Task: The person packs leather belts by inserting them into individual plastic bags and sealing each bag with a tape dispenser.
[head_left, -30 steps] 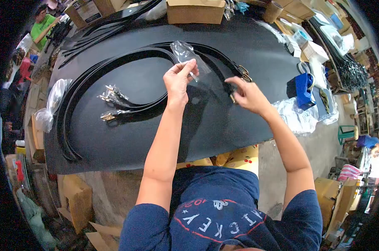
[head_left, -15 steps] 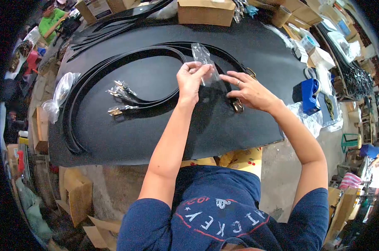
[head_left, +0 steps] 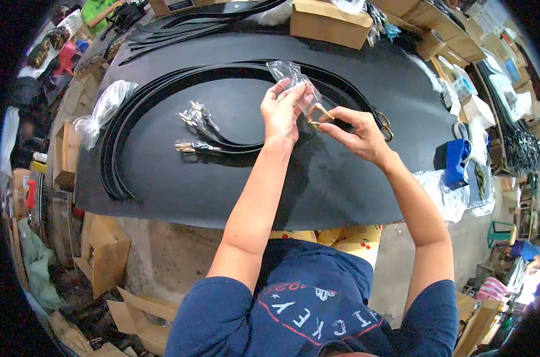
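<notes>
My left hand (head_left: pixel 282 110) pinches a small clear plastic bag (head_left: pixel 283 70) above the middle of the black table (head_left: pixel 240 193). Just right of it, my right hand (head_left: pixel 356 131) grips a gold-coloured buckle (head_left: pixel 322 115) at the lower side of the bag. Whether the buckle is inside the bag I cannot tell. Long black belts (head_left: pixel 118 128) curve across the table behind my hands. Other buckles (head_left: pixel 385 126) lie at their right end. Left of my left forearm are plastic-wrapped buckle ends (head_left: pixel 194 146) and a bunch of wrapped metal ends (head_left: pixel 200 116).
A cardboard box (head_left: pixel 329 25) stands at the back edge. A blue tape dispenser (head_left: pixel 457 163) and crumpled plastic (head_left: pixel 439 193) are on the right. More plastic (head_left: pixel 106 113) lies at the left edge. A person in green (head_left: pixel 97 13) is at the far left.
My right hand has closed on a buckle and lifted it to the bag. My left hand still holds the bag, now tilted to the right. The camera view has shifted.
</notes>
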`<state>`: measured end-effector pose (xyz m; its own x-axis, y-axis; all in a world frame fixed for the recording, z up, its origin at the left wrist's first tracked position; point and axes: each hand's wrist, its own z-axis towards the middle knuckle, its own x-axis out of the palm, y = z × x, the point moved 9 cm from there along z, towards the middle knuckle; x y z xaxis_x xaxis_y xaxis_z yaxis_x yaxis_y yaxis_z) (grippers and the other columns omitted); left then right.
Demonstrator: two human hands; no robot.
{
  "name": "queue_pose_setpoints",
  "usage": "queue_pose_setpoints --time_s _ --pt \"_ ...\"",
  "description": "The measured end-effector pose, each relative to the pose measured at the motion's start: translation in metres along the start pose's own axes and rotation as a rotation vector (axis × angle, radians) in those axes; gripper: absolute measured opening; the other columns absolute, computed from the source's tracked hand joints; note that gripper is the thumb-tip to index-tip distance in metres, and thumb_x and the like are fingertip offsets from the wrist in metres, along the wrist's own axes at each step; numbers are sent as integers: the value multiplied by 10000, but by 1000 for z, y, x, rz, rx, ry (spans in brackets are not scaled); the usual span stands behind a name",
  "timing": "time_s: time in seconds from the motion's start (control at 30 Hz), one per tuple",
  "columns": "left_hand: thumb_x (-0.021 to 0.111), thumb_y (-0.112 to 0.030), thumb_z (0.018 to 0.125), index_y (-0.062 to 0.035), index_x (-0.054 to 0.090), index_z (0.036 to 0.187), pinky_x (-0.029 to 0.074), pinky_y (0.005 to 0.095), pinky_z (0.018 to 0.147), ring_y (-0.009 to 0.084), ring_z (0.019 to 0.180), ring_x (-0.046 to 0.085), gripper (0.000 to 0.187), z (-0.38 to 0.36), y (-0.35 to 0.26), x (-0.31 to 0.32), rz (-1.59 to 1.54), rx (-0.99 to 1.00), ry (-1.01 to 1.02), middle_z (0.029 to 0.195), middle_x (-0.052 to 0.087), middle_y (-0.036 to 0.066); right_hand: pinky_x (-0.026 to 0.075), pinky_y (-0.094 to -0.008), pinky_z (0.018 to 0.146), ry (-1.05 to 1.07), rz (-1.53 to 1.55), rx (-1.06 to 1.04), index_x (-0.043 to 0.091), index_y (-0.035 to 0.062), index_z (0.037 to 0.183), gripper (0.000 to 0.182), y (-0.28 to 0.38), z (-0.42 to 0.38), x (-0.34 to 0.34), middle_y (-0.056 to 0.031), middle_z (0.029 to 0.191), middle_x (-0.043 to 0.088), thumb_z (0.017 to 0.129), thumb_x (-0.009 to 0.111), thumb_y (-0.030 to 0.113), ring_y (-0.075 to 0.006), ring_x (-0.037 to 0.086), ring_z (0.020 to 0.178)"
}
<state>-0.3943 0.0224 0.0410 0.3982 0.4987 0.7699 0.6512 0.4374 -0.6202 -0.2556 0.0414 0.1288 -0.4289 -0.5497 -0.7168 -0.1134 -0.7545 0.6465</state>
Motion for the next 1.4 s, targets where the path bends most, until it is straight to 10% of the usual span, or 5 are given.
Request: queue_pose_setpoints --time_s 0.4,0.6,1.4 --pt "700 37 801 7 494 1119 573 304 681 215 790 682 381 -9 -29 9 176 256 1 925 672 165 466 -263 645 -327 66 184 639 0 919 165 -29 4 -21 -84 780 663 863 659 154 -125 609 704" --pt "670 -28 849 14 577 1125 581 298 765 206 886 678 295 -5 -9 13 88 -106 141 998 672 129 469 -265 644 -361 30 187 641 6 905 175 -34 4 -25 -79 756 655 863 663 175 -124 608 688" --pt "641 7 864 20 538 1092 580 280 811 254 962 663 251 1 0 0 -106 -123 39 1058 649 179 464 -238 641 -359 83 140 637 -3 884 146 -22 1 -18 -70 756 660 835 689 124 -87 599 701"
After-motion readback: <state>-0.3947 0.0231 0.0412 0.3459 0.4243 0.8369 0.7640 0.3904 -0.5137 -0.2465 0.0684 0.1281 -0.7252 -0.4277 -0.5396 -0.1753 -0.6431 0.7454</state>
